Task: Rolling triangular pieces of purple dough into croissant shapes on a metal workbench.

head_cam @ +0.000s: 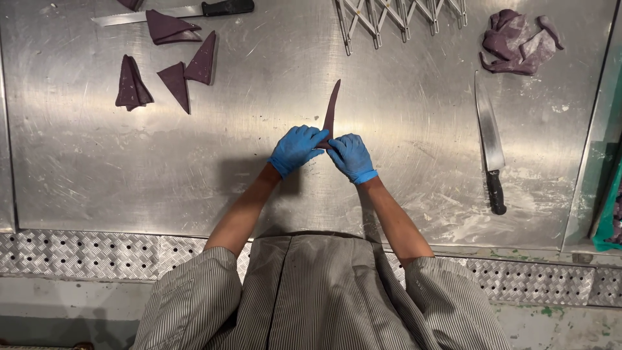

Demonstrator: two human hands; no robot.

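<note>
Both my hands wear blue gloves and meet at the middle of the steel worktop (pixel 402 116). My left hand (pixel 296 149) and my right hand (pixel 350 157) pinch the near, wide end of a long thin triangle of dark purple dough (pixel 332 107). The dough lies flat and its point reaches away from me. My fingertips cover its near end.
Several purple dough triangles (pixel 175 81) lie at the far left, beside a black-handled knife (pixel 188 10). A lump of purple dough scraps (pixel 518 42) sits far right. A large chef's knife (pixel 490 146) lies right of my hands. A metal expanding cutter (pixel 398 16) rests at the far edge.
</note>
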